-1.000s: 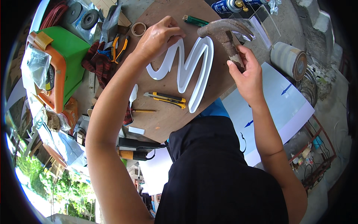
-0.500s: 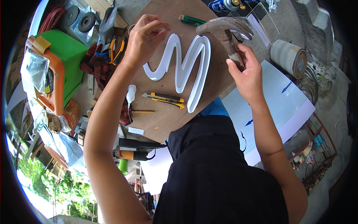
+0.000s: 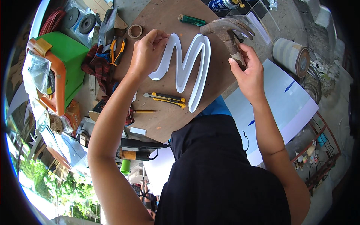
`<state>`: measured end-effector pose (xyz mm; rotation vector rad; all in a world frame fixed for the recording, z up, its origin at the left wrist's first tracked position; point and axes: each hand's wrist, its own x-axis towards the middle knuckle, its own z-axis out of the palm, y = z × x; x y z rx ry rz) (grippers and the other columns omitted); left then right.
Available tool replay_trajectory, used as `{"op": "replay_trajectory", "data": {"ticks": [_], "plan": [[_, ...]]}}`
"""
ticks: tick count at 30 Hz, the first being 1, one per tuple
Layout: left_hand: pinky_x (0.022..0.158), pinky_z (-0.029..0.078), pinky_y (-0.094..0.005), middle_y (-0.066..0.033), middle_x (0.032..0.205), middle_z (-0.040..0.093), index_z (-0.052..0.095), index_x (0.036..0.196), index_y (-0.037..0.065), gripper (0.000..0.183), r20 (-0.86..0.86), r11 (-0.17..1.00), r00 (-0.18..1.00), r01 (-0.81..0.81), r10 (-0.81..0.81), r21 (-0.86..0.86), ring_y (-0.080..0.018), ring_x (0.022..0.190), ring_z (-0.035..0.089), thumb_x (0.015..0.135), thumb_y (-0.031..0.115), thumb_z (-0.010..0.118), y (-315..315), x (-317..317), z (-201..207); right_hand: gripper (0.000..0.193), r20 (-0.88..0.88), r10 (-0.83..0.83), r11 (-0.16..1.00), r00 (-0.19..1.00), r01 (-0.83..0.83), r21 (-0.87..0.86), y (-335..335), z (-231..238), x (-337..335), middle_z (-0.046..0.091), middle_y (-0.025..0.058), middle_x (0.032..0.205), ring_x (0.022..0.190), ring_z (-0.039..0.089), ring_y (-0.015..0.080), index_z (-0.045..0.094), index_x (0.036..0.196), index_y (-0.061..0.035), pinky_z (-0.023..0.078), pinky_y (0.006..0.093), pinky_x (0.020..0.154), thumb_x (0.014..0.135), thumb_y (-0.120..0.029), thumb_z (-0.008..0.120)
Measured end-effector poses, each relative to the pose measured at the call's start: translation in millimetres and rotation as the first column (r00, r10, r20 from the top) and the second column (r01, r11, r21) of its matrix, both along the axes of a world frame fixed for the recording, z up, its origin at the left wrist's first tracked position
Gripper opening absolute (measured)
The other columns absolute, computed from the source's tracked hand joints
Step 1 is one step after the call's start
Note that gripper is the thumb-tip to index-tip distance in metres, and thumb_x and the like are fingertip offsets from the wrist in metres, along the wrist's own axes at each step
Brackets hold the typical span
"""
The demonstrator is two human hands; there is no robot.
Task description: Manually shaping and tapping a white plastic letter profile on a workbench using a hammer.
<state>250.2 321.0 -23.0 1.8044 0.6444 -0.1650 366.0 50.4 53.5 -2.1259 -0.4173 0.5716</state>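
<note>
A white M-shaped channel letter (image 3: 183, 75) with raised thin walls lies on the brown board (image 3: 165, 123). My left hand (image 3: 147, 50) is at its upper left curve, fingertips pinched together against or just beside the wall. Whether they grip the wall or some small piece cannot be made out. In my right hand (image 3: 249, 75) is a rusty claw hammer (image 3: 227, 33), gripped by its handle just below the head. The hammer's head hangs over the board's right side, close to the letter's upper right end. Below the letter rests a yellow and black utility knife (image 3: 167, 99).
A green lighter (image 3: 192, 20) and a tape roll (image 3: 135, 31) lie on the board's far part; a pencil (image 3: 144, 111) is nearer. Orange-handled pliers (image 3: 118, 50) and a green and orange box (image 3: 63, 63) stand left. At right are a can (image 3: 290, 56) and a white sheet (image 3: 277, 101).
My left hand has come down and nearer to the letter, and its fingers have closed together. The tape roll now shows beside it. The right hand with the hammer has barely moved.
</note>
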Motion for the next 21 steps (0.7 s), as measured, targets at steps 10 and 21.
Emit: {"op": "replay_trajectory", "data": {"ticks": [10, 21], "plan": [[0.085, 0.058, -0.0314, -0.0131, 0.102, 0.078, 0.070, 0.105, -0.002, 0.013, 0.080, 0.999, 0.996, -0.045, 0.045, 0.004, -0.0190, 0.093, 0.075, 0.096, 0.008, 0.069, 0.1, -1.2, -12.6, 0.041, -0.021, -0.006, 1.000, 1.000, 0.006, -0.011, -0.4, 0.9, -2.4, 0.068, 0.0128, 0.112, 0.097, 0.065, 0.0184, 0.061, 0.127, 0.0037, 0.052, 0.0326, 0.089, 0.088, 0.001, 0.072], [0.081, 0.058, -0.0312, -0.0111, 0.099, 0.076, 0.071, 0.103, -0.001, 0.013, 0.092, 0.999, 0.995, -0.043, 0.040, 0.031, -0.0181, 0.089, 0.074, 0.094, 0.007, 0.072, -0.3, -0.5, -9.2, 0.041, -0.009, -0.005, 1.000, 1.000, 0.005, 0.005, 0.3, -0.7, -4.5, 0.068, 0.0138, 0.111, 0.097, 0.065, 0.0189, 0.060, 0.127, 0.0044, 0.052, 0.0328, 0.089, 0.088, 0.001, 0.073]]}}
